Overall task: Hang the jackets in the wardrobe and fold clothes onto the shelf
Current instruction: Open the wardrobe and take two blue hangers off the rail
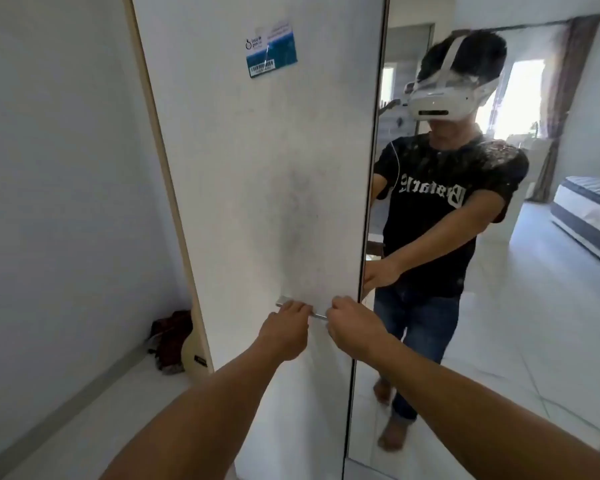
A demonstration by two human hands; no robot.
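White board makes up the wardrobe door (257,174), which fills the middle of the head view and stands closed or nearly so, its pale wooden edge showing along the left side. A blue and white sticker (271,51) with a barcode sits near the door's top. Low on the door, close to its right edge, is a metal bar handle (300,308), running slightly downward to the right.

Both hands are on that handle. The left hand (284,329) has its fingers curled over the handle's left half, grasping it. The right hand (352,322) is clenched round the handle's right end, just beside the door's right edge. The two hands are close together but apart, with a short bare piece of handle showing between them. Both forearms reach up from the bottom edge of the view.

Right of the door is a tall mirror (551,306) in a dark frame. It reflects the person in a white headset, black printed T-shirt and jeans, arms stretched toward the door. Also in the reflection are a mattress (589,216) at the right edge, a curtain (568,98) by a bright window, and a tiled floor.

Left of the door, a white wall runs back to a corner, where a dark reddish bundle of cloth (168,336) lies on the floor against the door's lower left edge. No jackets are in view.
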